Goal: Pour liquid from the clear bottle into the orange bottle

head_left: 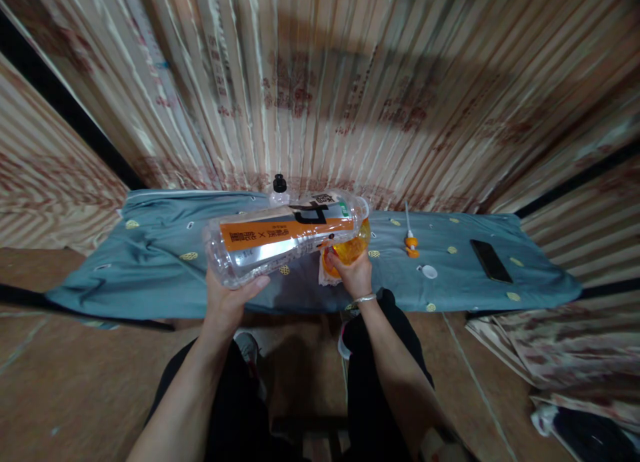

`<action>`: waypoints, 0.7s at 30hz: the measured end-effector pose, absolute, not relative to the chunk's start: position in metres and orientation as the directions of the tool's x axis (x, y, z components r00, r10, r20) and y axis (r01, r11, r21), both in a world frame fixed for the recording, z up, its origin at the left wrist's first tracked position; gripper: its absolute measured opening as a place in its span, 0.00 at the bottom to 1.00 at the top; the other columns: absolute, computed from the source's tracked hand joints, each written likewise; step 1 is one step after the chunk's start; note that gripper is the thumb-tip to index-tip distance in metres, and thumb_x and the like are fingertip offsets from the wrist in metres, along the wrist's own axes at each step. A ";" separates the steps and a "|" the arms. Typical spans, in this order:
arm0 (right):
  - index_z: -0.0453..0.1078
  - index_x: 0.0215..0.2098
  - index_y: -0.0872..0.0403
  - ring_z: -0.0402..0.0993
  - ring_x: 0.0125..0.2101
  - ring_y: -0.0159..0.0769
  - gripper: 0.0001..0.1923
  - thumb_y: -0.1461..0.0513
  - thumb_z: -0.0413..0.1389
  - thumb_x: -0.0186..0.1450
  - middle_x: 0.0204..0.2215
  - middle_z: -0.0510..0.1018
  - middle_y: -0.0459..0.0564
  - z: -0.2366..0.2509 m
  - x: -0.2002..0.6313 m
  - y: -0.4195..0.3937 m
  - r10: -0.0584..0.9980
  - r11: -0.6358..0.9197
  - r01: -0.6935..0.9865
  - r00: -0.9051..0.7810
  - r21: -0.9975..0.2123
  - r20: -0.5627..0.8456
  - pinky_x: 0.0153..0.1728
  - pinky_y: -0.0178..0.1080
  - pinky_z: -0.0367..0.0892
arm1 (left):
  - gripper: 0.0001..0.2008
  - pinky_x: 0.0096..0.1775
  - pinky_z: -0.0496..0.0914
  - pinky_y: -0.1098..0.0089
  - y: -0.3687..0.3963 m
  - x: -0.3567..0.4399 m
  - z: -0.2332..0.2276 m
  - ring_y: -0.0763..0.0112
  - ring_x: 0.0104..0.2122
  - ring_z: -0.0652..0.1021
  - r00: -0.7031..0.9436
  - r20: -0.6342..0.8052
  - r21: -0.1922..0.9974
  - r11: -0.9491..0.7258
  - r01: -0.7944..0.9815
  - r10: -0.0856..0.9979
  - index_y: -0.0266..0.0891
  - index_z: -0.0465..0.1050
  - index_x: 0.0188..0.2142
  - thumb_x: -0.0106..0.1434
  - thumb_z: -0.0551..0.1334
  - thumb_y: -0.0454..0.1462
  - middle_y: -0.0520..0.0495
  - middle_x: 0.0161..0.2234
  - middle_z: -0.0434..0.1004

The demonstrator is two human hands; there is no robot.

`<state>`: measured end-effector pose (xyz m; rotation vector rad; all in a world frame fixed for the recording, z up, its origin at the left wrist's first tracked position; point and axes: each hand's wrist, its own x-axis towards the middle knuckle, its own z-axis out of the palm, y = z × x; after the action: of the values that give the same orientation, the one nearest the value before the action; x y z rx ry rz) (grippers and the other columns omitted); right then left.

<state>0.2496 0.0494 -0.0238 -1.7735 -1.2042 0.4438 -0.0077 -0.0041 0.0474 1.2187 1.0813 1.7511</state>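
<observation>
A large clear plastic bottle (285,232) with an orange and silver label lies tipped almost level, its neck to the right. My left hand (231,297) is closed round its lower end from below. Under the neck, my right hand (354,272) is wrapped round a small orange-yellow bottle (353,249). The neck meets or overlaps the top of the small bottle; whether they touch I cannot tell. A crumpled pale cloth or tissue (327,275) sits beneath the small bottle. Behind the large bottle stands a clear bottle with a black cap (280,183), partly hidden.
A teal patterned cloth (150,262) covers the narrow table. Right of my hands lie an orange pump head with a white tube (411,243), a white cap (429,272) and a black phone (491,261). A striped curtain (320,102) hangs close behind; black poles (65,95) frame the sides.
</observation>
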 end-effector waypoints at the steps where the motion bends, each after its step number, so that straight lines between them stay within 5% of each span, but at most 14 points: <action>1: 0.68 0.49 0.53 0.85 0.44 0.59 0.41 0.38 0.70 0.48 0.39 0.87 0.60 -0.024 0.250 0.049 0.868 -0.098 0.538 0.458 -0.837 0.193 0.42 0.50 0.77 | 0.40 0.57 0.76 0.51 -0.004 -0.007 0.048 0.46 0.53 0.81 -0.287 0.325 0.922 -0.369 -0.116 0.901 0.43 0.76 0.54 0.43 0.82 0.50 0.43 0.47 0.82; 21: 0.67 0.50 0.53 0.85 0.44 0.59 0.43 0.36 0.69 0.47 0.40 0.86 0.62 -0.024 0.250 0.050 0.871 -0.097 0.543 0.452 -0.834 0.193 0.42 0.50 0.77 | 0.40 0.57 0.76 0.50 -0.002 -0.009 0.043 0.46 0.50 0.83 -0.295 0.271 0.916 -0.340 -0.215 0.916 0.43 0.79 0.52 0.39 0.83 0.48 0.43 0.48 0.84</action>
<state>0.2502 0.0500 -0.0237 -1.7710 -1.2122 0.4416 -0.0088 -0.0018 0.0434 1.0903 1.0223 1.7522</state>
